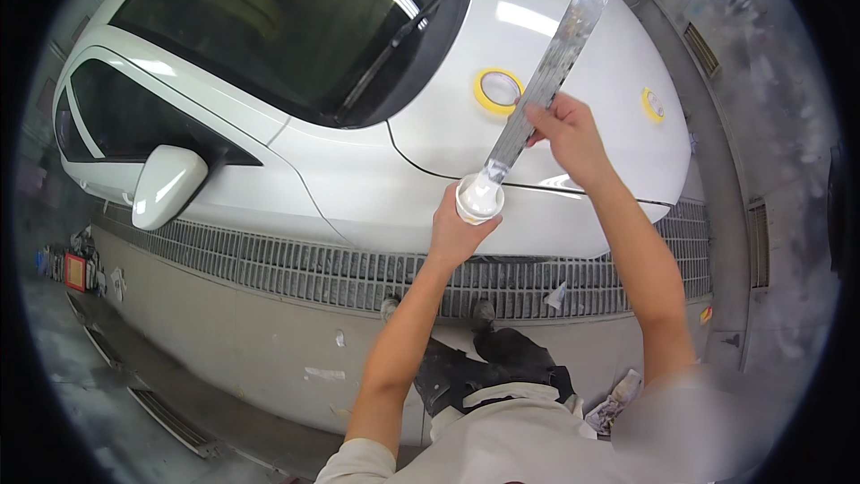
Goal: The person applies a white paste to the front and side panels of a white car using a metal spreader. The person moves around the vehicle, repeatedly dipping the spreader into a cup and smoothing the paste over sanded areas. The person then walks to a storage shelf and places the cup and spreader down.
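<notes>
Here the cup is sitting in my left grip, closed round it, at the white car's near side; white liquid is coating the lower end of the stick at the cup's mouth. My right grip is pinching the stick. I'm favouring a level cup, drips landing inside. I'm making out no readable lettering.

The lower tip of the metal strip is hidden in the white contents of the cup, whose outer wall is mostly covered by the left hand. Some fingers of the right hand are partly hidden behind the strip. The top edge cuts off the white car, and its cabin is too dark to read. The right sleeve is blurred; the items along the left rim are too small to tell
</notes>
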Motion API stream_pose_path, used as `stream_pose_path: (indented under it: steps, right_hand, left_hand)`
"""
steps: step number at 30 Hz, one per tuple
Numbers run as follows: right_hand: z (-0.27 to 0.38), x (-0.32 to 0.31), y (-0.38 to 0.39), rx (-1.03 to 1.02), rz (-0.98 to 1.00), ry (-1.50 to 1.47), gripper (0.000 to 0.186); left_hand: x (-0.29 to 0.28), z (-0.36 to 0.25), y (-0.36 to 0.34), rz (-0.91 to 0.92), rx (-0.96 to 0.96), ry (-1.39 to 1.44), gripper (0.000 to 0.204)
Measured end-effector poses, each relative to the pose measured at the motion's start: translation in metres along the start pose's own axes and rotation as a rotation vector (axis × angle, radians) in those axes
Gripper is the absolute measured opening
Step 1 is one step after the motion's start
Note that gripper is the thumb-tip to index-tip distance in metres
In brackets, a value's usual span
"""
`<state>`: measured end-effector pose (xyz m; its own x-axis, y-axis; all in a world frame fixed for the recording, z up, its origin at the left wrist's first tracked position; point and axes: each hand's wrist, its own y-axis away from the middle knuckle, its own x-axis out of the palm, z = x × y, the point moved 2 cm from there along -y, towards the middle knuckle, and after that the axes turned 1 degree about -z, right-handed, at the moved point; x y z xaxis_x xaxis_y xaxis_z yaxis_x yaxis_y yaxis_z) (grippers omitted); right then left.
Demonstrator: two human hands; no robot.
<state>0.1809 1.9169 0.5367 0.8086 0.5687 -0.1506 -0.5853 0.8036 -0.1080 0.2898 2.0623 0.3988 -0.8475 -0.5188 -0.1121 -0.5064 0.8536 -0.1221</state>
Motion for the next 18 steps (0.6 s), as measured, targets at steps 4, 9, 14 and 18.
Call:
stream_pose_path:
  steps: [4,9,14,18]
  right_hand:
    - [-0.033,-0.017,0.002,0.046,0.01,0.012,0.02]
    - [-0.064,-0.021,-0.003,0.142,0.025,-0.018,0.02]
    - [-0.061,-0.031,-0.049,0.158,0.041,-0.072,0.021]
    - [-0.048,-0.027,-0.074,0.185,0.082,-0.089,0.021]
  left_hand:
    - [0.036,0.018,0.005,-0.033,-0.027,0.018,0.061]
    - [0.052,0.04,-0.002,-0.102,-0.08,-0.024,0.061]
    - [0.05,0.051,0.001,-0.158,-0.059,-0.073,0.063]
    - [0.043,0.055,0.004,-0.203,-0.079,-0.051,0.065]
